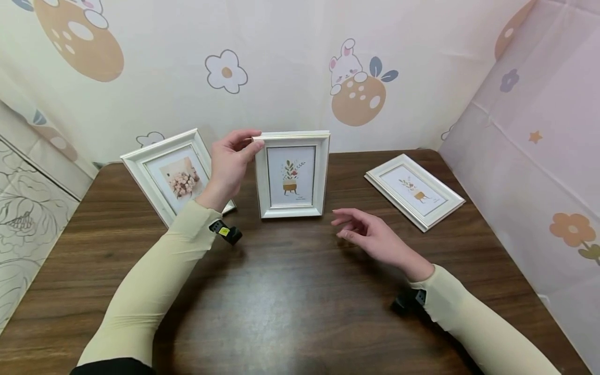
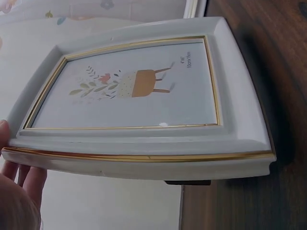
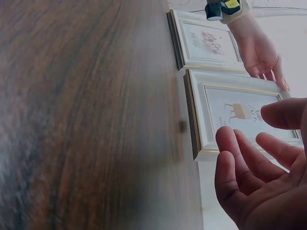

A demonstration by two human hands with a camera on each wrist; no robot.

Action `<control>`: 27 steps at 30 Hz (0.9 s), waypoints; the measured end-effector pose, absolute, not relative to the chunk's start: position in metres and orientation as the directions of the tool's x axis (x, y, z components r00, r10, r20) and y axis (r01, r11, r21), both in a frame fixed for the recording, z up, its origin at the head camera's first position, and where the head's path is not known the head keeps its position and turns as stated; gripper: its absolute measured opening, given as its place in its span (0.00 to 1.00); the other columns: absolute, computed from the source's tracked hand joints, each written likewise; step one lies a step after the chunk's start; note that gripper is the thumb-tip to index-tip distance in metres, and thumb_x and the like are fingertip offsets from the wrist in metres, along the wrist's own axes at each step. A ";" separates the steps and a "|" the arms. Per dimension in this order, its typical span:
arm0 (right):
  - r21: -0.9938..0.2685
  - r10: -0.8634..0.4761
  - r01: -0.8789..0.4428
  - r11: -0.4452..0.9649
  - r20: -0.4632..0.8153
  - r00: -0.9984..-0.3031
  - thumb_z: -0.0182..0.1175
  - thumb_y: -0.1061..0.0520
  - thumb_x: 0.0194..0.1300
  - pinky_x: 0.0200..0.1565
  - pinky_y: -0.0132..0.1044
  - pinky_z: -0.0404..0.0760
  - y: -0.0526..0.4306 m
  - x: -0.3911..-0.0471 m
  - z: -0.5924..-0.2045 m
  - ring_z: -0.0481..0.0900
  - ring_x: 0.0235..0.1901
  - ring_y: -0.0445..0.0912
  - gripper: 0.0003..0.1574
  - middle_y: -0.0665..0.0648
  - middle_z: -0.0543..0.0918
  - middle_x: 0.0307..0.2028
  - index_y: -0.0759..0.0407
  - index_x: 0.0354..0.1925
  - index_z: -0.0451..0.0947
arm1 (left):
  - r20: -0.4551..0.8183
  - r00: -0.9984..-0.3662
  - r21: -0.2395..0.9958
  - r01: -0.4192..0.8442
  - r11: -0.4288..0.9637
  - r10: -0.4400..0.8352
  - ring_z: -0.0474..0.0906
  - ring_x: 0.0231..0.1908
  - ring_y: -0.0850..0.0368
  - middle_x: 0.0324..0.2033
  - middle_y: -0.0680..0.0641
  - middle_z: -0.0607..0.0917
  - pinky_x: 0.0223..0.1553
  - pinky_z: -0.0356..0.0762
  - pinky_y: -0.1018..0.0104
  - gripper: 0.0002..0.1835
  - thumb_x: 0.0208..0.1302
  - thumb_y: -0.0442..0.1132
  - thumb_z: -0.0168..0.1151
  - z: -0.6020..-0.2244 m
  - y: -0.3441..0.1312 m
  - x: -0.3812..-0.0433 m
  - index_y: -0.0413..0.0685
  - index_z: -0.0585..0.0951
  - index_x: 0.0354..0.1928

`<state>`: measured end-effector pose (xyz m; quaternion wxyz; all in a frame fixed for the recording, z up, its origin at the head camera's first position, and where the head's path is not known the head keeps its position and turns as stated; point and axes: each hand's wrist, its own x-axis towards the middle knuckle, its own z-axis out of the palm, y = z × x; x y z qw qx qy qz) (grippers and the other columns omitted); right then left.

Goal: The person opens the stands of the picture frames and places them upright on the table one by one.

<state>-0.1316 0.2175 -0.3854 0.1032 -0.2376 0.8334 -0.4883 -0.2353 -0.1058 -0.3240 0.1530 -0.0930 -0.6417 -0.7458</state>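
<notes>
a dark brown table (image 1: 281,265) with streaked wood grain fills the lower view, a soft pale glare (image 1: 262,307) lying on its top. behind it hangs a whitish cloth (image 1: 290,31) printed with a white flower (image 1: 215,73), a rabbit (image 1: 345,67) and a spotted tan fruit (image 1: 358,107). a similar cloth on the right side, lightly creased, carries an orange star (image 1: 535,137) and an orange flower (image 1: 562,229). at far left, a pale surface (image 1: 21,224) shows grey line-drawn blossoms.
</notes>
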 end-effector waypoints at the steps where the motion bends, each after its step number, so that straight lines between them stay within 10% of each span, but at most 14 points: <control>1: -0.862 -0.499 -0.295 0.411 0.058 -0.865 0.60 0.61 0.71 0.41 0.35 0.80 0.218 -0.132 -0.386 0.82 0.43 0.49 0.27 0.64 0.82 0.52 0.63 0.66 0.69 | 0.318 -0.942 0.934 0.331 -0.136 -0.110 0.79 0.35 0.62 0.35 0.50 0.86 0.33 0.75 0.70 0.09 0.59 0.30 0.72 -0.324 -0.106 -0.237 0.48 0.89 0.42; 27: -0.875 -0.507 -0.286 0.392 0.054 -0.860 0.59 0.63 0.72 0.41 0.35 0.81 0.220 -0.131 -0.384 0.83 0.44 0.50 0.26 0.66 0.81 0.53 0.63 0.66 0.69 | 0.302 -0.951 0.941 0.307 -0.143 -0.060 0.78 0.47 0.56 0.44 0.50 0.85 0.47 0.75 0.68 0.16 0.61 0.28 0.69 -0.328 -0.115 -0.258 0.42 0.83 0.52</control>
